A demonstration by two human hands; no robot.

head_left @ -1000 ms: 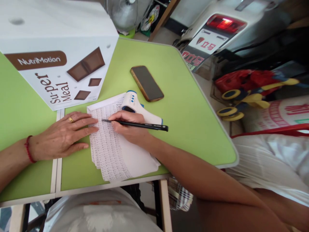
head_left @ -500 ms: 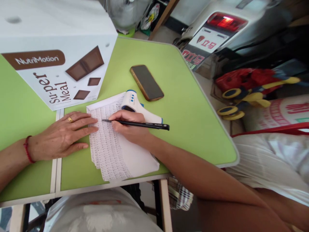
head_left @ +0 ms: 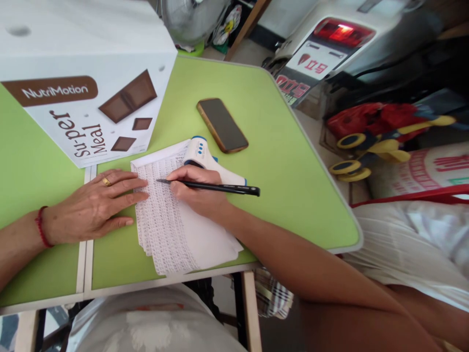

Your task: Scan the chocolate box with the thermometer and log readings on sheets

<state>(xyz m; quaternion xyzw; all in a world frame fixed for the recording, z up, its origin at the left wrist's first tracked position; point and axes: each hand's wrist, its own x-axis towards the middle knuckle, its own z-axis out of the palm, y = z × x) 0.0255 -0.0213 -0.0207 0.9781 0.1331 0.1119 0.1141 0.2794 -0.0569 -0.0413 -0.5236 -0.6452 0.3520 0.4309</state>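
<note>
My left hand [head_left: 100, 205] lies flat with its fingers spread, the fingertips resting on the left edge of a stack of paper sheets [head_left: 216, 239]. It wears a gold ring [head_left: 106, 181] and a red cord bracelet [head_left: 42, 227]. Over the sheets, my right hand [head_left: 198, 190] is closed round a black pen [head_left: 220, 187], whose tip points left at the rows of handwriting. The lower right part of the top sheet is blank. Just beyond the right hand, partly behind it, lies a white and blue infrared thermometer [head_left: 201, 150]. Farther back is a phone [head_left: 223, 126] in a brown case.
A white NutriMotion box [head_left: 91, 112] stands at the back left of the green folding table [head_left: 289, 186]. Beyond the table are a fan [head_left: 194, 19] and a white scooter [head_left: 344, 34]. On the right are a blue and yellow wheeled toy [head_left: 381, 146] and a printed sack [head_left: 428, 171].
The pen and my right hand have shifted very slightly to the right on the sheet. My left hand stays in place.
</note>
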